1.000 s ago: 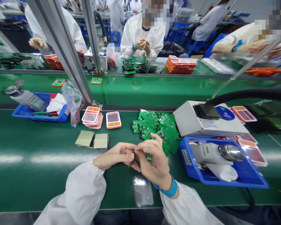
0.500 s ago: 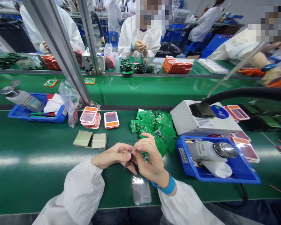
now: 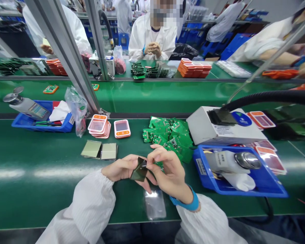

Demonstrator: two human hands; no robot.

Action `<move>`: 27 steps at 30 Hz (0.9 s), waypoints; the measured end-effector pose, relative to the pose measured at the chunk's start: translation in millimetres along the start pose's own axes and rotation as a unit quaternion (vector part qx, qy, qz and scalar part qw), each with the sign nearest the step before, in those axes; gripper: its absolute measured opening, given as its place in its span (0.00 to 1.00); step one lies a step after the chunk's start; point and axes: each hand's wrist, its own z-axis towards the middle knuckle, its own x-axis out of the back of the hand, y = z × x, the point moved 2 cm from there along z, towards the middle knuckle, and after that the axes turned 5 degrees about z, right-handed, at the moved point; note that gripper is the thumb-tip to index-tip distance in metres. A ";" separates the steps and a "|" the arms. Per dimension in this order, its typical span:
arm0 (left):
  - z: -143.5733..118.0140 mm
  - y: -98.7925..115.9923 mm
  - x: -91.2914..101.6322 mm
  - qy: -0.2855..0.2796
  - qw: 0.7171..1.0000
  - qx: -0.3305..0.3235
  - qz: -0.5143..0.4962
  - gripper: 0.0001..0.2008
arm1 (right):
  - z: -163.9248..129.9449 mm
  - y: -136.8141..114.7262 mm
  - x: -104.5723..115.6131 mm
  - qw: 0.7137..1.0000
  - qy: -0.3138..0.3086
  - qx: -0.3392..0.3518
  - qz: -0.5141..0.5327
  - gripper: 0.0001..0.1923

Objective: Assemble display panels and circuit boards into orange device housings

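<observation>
Item: thin, dark, glossy rectangular panel [image 3: 139, 170], which I pinch between my left hand [image 3: 122, 168] and right hand [image 3: 169, 173]; green circuit boards [image 3: 171, 135] heaped just behind.

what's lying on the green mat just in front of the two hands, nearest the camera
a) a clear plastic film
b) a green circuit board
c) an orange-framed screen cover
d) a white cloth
a: a clear plastic film lies flat on the green mat below the left hand and right hand, which hold a small dark panel between them.
</observation>
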 end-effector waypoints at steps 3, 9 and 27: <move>-1.3 -2.9 3.0 -0.008 1.000 -0.004 -0.014 0.28 | 1.3 -2.4 3.4 0.999 -0.008 -0.020 0.028 0.15; -4.6 -6.3 4.0 -0.020 0.999 0.001 -0.040 0.29 | 3.7 -5.7 10.5 0.997 -0.021 -0.053 0.060 0.13; -1.7 -1.1 -4.1 -0.096 0.987 -0.010 -0.127 0.33 | 9.1 -7.3 27.7 0.962 -0.014 -0.154 0.226 0.12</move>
